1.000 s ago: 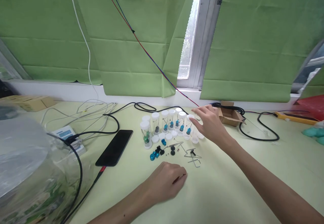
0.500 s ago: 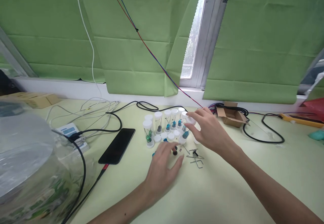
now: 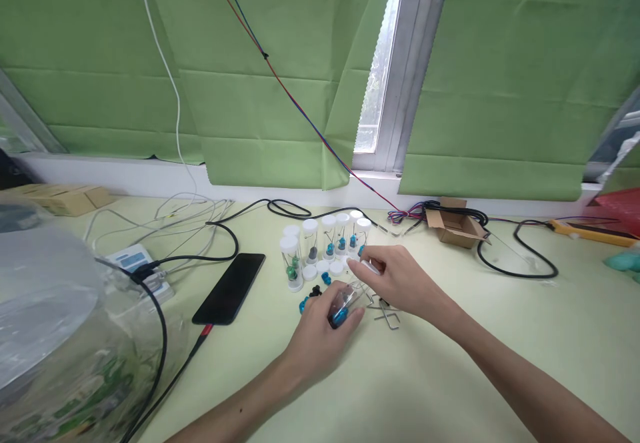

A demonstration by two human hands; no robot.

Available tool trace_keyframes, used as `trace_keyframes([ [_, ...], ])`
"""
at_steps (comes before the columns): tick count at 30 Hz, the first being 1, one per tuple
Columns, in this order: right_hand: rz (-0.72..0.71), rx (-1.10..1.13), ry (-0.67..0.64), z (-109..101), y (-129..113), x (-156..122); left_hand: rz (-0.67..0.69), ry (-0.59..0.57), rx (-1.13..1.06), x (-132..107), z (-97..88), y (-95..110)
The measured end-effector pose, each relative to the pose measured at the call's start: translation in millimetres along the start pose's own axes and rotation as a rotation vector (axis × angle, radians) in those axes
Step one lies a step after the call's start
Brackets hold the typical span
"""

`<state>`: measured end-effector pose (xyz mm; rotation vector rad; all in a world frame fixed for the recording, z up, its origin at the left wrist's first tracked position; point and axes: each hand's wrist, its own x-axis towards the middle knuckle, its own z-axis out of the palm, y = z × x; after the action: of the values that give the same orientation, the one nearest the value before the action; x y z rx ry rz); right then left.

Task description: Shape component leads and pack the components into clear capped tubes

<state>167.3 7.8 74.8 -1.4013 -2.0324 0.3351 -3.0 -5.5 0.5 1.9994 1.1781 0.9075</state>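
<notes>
Pale green tabletop (image 3: pixel 430 376) fills the lower half of the head view; take the clear tube (image 3: pixel 347 303) near its middle as the centre of the dial. The left hand (image 3: pixel 315 339) comes in from 8 o'clock, its thumb and fingers closed around this tube, which slants with its far end toward 1 o'clock. A blue piece (image 3: pixel 340 316) sits inside its near end. At 2 o'clock the right hand (image 3: pixel 400 276) pinches a white cap (image 3: pixel 371 267) just beside the tube's far end; whether cap and tube touch I cannot tell. Capped tubes (image 3: pixel 310 239) stand upright between 10 and 1 o'clock, most with blue or green pieces inside. Loose white lids (image 3: pixel 323 267) and blue parts (image 3: pixel 326 278) lie at 11 o'clock, black parts (image 3: pixel 315 291) at 10, bent metal keys (image 3: pixel 389 316) near at 3. Farther off, a dark phone (image 3: pixel 229 289) lies at 9 o'clock, with a white power strip (image 3: pixel 137 263) beyond it, and an open cardboard box (image 3: pixel 457 231) sits at 2. Green blinds (image 3: pixel 275 116) hang behind everything at 12.
</notes>
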Motion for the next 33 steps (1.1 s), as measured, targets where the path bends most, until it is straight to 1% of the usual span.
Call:
trace_keyframes([
  [5,0.016,0.193,-0.015,7,20,-10,-0.067,-0.085,-0.129,2,-1.4,6],
  [8,0.03,0.275,0.014,13,30,-16,-0.097,-0.154,-0.218,3,-3.1,8],
  [12,0.016,0.424,0.044,14,39,-18,-0.193,-0.359,-0.448,2,-4.3,6],
  [14,0.021,0.532,0.089,11,43,-17,-0.21,-0.403,-0.523,1,-3.4,4],
  [15,0.03,0.571,0.115,10,46,-18,-0.214,-0.392,-0.53,1,-2.6,3],
  [17,0.05,0.604,0.123,11,50,-20,-0.213,-0.305,-0.496,1,-0.4,1],
  [20,0.045,0.606,0.024,20,52,-26,-0.153,-0.09,-0.386,2,3.1,-2],
  [22,0.04,0.64,-0.068,29,50,-31,-0.098,0.014,-0.312,3,4.5,-2],
  [24,0.063,0.705,-0.154,37,46,-35,-0.062,0.05,-0.253,3,5.0,-3],
  [27,0.113,0.883,-0.23,45,41,-38,-0.014,0.071,-0.18,3,4.6,-4],
  [30,0.153,1.011,-0.264,47,39,-40,0.018,0.066,-0.14,3,4.3,-5],
  [33,0.188,1.063,-0.289,47,38,-41,0.041,0.059,-0.092,3,4.2,-6],
])
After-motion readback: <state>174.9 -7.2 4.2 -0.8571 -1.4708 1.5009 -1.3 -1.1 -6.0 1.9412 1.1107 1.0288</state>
